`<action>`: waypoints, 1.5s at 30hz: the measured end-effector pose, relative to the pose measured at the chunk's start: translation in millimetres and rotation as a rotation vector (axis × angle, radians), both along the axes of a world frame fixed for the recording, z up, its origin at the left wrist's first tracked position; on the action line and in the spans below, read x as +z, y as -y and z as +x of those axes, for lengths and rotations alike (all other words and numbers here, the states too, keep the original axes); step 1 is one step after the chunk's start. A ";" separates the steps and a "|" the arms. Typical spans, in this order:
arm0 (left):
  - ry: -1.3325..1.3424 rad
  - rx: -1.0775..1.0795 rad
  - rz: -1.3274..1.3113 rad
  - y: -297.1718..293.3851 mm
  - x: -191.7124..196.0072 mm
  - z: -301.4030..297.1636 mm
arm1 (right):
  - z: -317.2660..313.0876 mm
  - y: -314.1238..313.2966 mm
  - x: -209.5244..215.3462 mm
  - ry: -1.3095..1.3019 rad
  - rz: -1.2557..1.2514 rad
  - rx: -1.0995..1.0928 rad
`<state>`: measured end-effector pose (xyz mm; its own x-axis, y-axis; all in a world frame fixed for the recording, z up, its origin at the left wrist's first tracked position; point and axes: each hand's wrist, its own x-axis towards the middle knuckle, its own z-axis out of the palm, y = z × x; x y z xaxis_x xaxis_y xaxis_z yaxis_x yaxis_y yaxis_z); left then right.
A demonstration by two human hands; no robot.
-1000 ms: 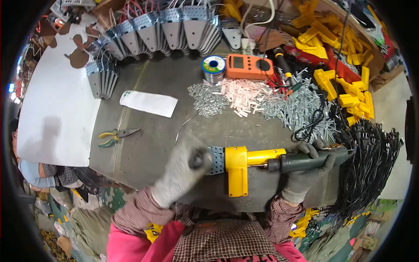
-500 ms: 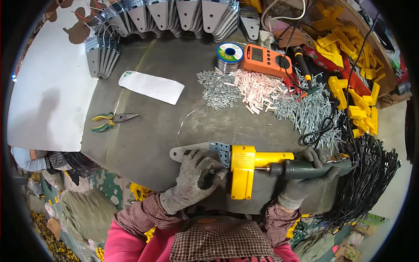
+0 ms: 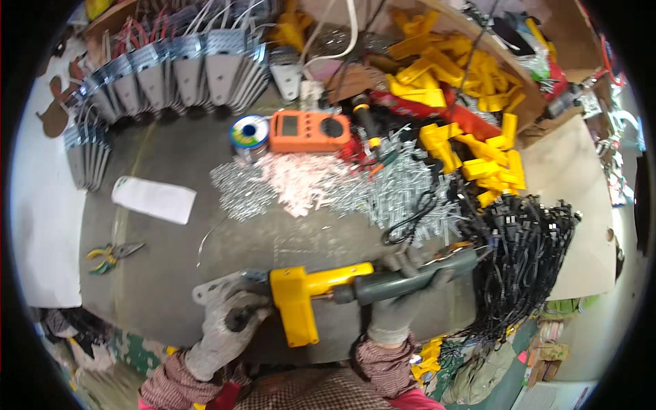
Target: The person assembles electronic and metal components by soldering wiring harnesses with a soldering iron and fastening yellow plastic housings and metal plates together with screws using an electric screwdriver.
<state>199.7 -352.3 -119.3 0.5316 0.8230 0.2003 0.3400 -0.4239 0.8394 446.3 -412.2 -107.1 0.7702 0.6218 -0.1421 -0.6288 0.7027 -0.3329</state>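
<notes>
Pinning the grey metal bracket [image 3: 217, 287] flat on the desk [image 3: 164, 246] with the gloved left hand [image 3: 229, 321] — fingers curled down over the bracket's right end, just beside the yellow plastic housing [image 3: 298, 301] joined to it. Gripping the grey-green tool [image 3: 403, 280] with the gloved right hand [image 3: 400, 307], fingers wrapped fully around the handle, tip meeting the yellow arm of the housing; whether a thumb sits on a trigger cannot be told. Both lying near the front edge of the desk, close to the body.

Doing this well, by the look of it: keeping the tool in line with the housing's arm rather than angled, pressing steadily, and holding the bracket from sliding toward the edge. Keeping the left fingertips clear of the joint. Minding the bundle of black cables [image 3: 526, 246] just beside the right wrist — easy to snag. Leaving the heap of small metal parts [image 3: 383, 191], orange meter [image 3: 309, 131] and pliers [image 3: 109, 254] undisturbed, well apart.
</notes>
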 end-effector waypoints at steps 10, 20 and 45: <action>-0.031 -0.132 -0.079 -11.4 1.9 1.5 | 1.1 7.5 -5.5 0.003 0.171 0.037; -0.465 -0.183 0.452 -24.9 34.3 -12.9 | 52.5 57.3 59.7 0.718 -0.642 0.227; -0.548 0.641 0.526 -145.6 38.0 -116.6 | 226.2 -61.8 0.6 1.872 -1.019 -0.451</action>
